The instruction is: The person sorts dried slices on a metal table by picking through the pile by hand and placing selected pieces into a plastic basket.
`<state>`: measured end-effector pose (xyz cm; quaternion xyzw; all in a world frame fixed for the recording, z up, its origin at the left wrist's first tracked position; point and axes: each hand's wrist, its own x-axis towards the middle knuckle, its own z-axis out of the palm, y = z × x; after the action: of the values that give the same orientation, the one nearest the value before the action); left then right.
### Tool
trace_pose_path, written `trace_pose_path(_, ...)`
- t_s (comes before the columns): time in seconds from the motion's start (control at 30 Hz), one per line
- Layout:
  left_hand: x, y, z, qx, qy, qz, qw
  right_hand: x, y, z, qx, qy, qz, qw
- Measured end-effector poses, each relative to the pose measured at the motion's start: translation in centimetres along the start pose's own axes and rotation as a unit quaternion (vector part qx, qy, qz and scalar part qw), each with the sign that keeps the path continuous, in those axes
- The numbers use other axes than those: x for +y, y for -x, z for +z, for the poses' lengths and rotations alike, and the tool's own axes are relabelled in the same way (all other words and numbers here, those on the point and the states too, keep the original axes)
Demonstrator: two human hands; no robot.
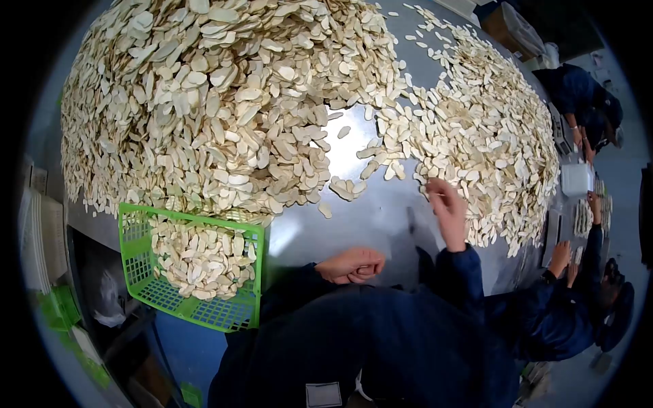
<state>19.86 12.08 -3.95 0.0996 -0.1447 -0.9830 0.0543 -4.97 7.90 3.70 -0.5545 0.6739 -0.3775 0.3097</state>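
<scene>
Close to my body, my left hand (352,265) rests low over the metal table (306,238). Its fingers are curled in, and whatever they may hold is hidden. My right hand (447,212) is raised at the near edge of the right-hand heap of pale dried slices (483,143). Its fingers are bent and slightly apart, with no slice visible in them. A few loose slices (347,188) lie on the metal between the heaps, beyond my hands. Left of my left hand, a green plastic basket (260,272) stands tilted, partly filled with slices.
A much larger mound of slices (204,102) covers the left and far side of the table. Co-workers in dark sleeves (537,306) work along the right side, near a white container (577,179) and rows of slices. A cardboard box (507,30) stands at the far right.
</scene>
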Motion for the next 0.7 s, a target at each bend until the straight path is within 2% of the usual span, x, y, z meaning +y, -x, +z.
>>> trace_pose_path(0.07, -0.2, -0.4, -0.2, -0.022, -0.018, -0.026, 0.999, -1.5, -0.1, 4.8, -0.08, 0.037, -0.1, 0.991)
trace_pose_path(0.13, 0.0, -0.2, 0.0, -0.016, -0.021, -0.041, 0.999, -2.8, -0.5, 8.5, -0.112, 0.117, -0.15, 0.975)
trace_pose_path(0.2, 0.2, 0.1, 0.4, 0.005, -0.027, -0.041, 0.999, -4.3, -0.7, 11.2, -0.101, 0.158, -0.183, 0.965)
trace_pose_path(0.3, 0.6, -0.1, 0.6, 0.008, -0.024, -0.046, 0.999, -3.8, -1.3, 12.8, -0.136, 0.199, -0.218, 0.946)
trace_pose_path(0.4, 0.5, 0.0, 0.6, 0.016, -0.003, -0.044, 0.999, -2.8, -1.8, 10.7, -0.087, 0.187, -0.189, 0.96)
trace_pose_path(0.47, 0.4, 0.1, 0.4, 0.009, 0.016, -0.037, 0.999, -1.3, -2.4, 8.5, 0.03, 0.179, -0.138, 0.974)
trace_pose_path(0.53, 0.4, 0.1, 0.1, 0.009, 0.012, -0.034, 0.999, -1.5, -1.8, 6.8, 0.128, 0.199, -0.167, 0.957)
trace_pose_path(0.6, 0.2, -0.1, -0.1, 0.005, 0.007, -0.038, 0.999, -2.1, 0.0, 7.1, 0.069, 0.192, -0.191, 0.96)
trace_pose_path(0.67, 0.1, -0.3, -0.3, -0.004, -0.014, -0.04, 0.999, -2.8, 1.3, 9.0, -0.042, 0.143, -0.313, 0.938)
trace_pose_path(0.7, 0.1, -0.3, -0.4, -0.007, -0.024, -0.04, 0.999, -3.3, 1.8, 9.8, -0.123, 0.157, -0.341, 0.918)
